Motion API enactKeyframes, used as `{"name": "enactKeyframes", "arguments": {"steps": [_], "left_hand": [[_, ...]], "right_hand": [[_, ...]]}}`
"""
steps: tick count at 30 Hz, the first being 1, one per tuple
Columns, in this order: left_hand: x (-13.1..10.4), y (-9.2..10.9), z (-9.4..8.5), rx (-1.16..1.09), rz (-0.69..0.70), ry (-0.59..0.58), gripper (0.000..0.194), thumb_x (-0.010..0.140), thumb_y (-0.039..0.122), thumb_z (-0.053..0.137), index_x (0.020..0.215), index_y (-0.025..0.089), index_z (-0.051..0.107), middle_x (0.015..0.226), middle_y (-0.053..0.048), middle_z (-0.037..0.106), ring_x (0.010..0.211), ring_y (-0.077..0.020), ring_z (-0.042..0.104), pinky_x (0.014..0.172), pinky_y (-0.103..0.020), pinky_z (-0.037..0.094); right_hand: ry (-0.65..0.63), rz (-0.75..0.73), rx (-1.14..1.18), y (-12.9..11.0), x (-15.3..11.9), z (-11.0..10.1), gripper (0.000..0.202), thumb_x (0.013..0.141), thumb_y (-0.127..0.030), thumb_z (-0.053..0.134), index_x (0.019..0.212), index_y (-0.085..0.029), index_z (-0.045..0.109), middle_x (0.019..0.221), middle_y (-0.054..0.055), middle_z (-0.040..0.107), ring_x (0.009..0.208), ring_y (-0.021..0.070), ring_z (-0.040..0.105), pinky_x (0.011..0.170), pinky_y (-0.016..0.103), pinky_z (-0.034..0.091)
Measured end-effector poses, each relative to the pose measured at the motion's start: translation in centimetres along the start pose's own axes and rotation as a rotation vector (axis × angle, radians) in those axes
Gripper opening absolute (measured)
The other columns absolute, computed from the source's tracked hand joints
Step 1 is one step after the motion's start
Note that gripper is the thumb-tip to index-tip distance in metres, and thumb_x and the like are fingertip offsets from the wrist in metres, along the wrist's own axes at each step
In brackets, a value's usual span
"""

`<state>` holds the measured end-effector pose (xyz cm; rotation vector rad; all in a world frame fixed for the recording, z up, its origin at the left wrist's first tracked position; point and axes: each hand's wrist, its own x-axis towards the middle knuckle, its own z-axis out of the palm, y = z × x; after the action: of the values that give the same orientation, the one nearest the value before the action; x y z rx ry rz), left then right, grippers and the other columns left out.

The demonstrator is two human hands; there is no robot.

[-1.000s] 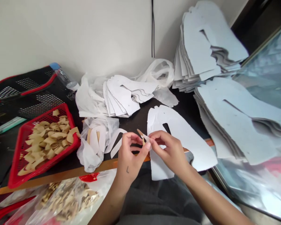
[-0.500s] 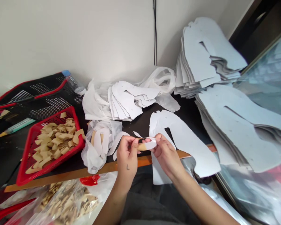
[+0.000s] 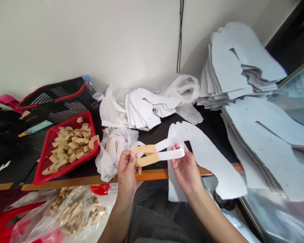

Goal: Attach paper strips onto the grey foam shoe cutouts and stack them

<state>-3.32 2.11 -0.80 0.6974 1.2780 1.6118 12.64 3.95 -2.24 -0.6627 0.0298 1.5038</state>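
A strip of white and tan paper (image 3: 148, 160) is stretched in a long loop between my hands above the table's front edge. Its left part is tan, its right part white. My left hand (image 3: 127, 168) pinches the tan end between thumb and fingers. My right hand (image 3: 186, 167), palm partly turned up, has its fingers curled around the white end. Behind it lies a white cut-out sheet (image 3: 205, 155) with a slot, hanging over the table edge. Left of the loop, a clear plastic bag (image 3: 105, 168) holds white and tan pieces.
A red basket (image 3: 40, 168) full of curled tan strips stands at left, before a black perforated basket (image 3: 73, 107). Stacks of white cut-outs (image 3: 243, 64) rise at right, with a smaller stack (image 3: 144, 108) at the back. Below the table is a bag of tan pieces (image 3: 76, 216).
My hands have moved apart, drawing the bunched strip out into a long loop. The right fingers have loosened from a pinch and turned upward. The view has shifted left.
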Motion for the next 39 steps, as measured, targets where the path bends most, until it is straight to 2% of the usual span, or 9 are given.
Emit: {"name": "enactKeyframes", "arguments": {"steps": [4,13,20,23,28,31,34,35,39], "left_hand": [[0.0,0.4,-0.9,0.048,0.053,0.057,0.051,0.068,0.057,0.084,0.077,0.018,0.053,0.063,0.006,0.049,0.045,-0.0039,0.034,0.034,-0.012,0.024],[1.4,1.7,-4.7,0.450,0.463,0.217,0.025,0.086,0.042,0.073,0.087,0.019,0.065,0.078,0.001,0.063,0.070,-0.0108,0.059,0.066,-0.019,0.047],[6.2,9.4,-12.2,0.882,0.808,0.443,0.019,0.080,0.037,0.078,0.087,0.020,0.079,0.083,-0.001,0.074,0.074,-0.0146,0.064,0.067,-0.023,0.050],[8.5,12.9,-15.9,1.175,0.754,0.508,0.029,0.087,0.045,0.070,0.101,0.021,0.079,0.078,0.004,0.072,0.058,-0.0083,0.058,0.054,-0.018,0.045],[10.9,16.0,-18.5,1.517,0.626,0.412,0.039,0.083,0.055,0.070,0.091,0.018,0.078,0.079,0.003,0.069,0.066,-0.0138,0.066,0.066,-0.024,0.053],[10.3,16.2,-16.9,1.611,0.649,0.523,0.042,0.086,0.054,0.064,0.107,0.020,0.076,0.102,-0.005,0.068,0.080,-0.0254,0.070,0.076,-0.044,0.056],[7.6,14.5,-12.0,1.589,0.941,0.690,0.041,0.085,0.051,0.064,0.114,0.022,0.072,0.110,-0.009,0.066,0.103,-0.0363,0.067,0.087,-0.057,0.052],[6.2,13.4,-9.8,1.524,1.031,0.566,0.038,0.089,0.046,0.062,0.118,0.022,0.070,0.108,-0.008,0.067,0.107,-0.0330,0.066,0.092,-0.053,0.052],[-0.2,7.1,-0.5,1.052,1.348,-0.328,0.027,0.082,0.036,0.078,0.100,0.022,0.064,0.089,-0.003,0.072,0.087,-0.0193,0.071,0.079,-0.032,0.060]], "right_hand": [[-0.040,-0.071,-0.031,-0.3,0.5,-0.3,0.019,0.074,-0.028,0.081,0.084,-0.020,0.067,0.092,-0.001,0.074,0.083,0.0100,0.071,0.080,0.019,0.060],[-0.080,-0.112,-0.059,-2.2,1.4,-0.1,0.019,0.076,-0.034,0.076,0.088,-0.023,0.066,0.088,-0.005,0.067,0.069,0.0048,0.061,0.067,0.014,0.053],[-0.053,-0.199,-0.115,-5.0,1.8,-1.0,0.018,0.075,-0.034,0.071,0.088,-0.022,0.065,0.087,-0.005,0.057,0.058,0.0048,0.046,0.051,0.014,0.046],[0.009,-0.182,-0.128,-5.3,1.6,-1.2,0.026,0.065,-0.033,0.078,0.081,-0.020,0.060,0.086,-0.005,0.055,0.055,0.0041,0.043,0.046,0.016,0.044],[-0.009,-0.176,-0.210,-5.0,1.0,-1.3,0.035,0.061,-0.036,0.084,0.076,-0.021,0.055,0.084,-0.005,0.059,0.055,0.0055,0.049,0.039,0.017,0.040],[-0.071,-0.243,-0.309,-4.7,0.4,-1.3,0.037,0.064,-0.039,0.085,0.074,-0.024,0.052,0.083,-0.002,0.067,0.056,0.0091,0.057,0.033,0.018,0.031],[-0.100,-0.339,-0.443,-4.2,-0.4,-1.3,0.039,0.071,-0.045,0.082,0.073,-0.024,0.049,0.091,0.004,0.075,0.061,0.0147,0.066,0.034,0.020,0.028],[-0.122,-0.374,-0.481,-4.0,-0.6,-1.3,0.038,0.075,-0.046,0.080,0.073,-0.024,0.049,0.095,0.005,0.076,0.065,0.0168,0.069,0.036,0.020,0.031],[-0.221,-0.471,-0.543,-3.4,-1.9,-1.0,0.032,0.084,-0.045,0.074,0.076,-0.024,0.051,0.106,0.006,0.076,0.085,0.0223,0.075,0.045,0.023,0.042]]}}
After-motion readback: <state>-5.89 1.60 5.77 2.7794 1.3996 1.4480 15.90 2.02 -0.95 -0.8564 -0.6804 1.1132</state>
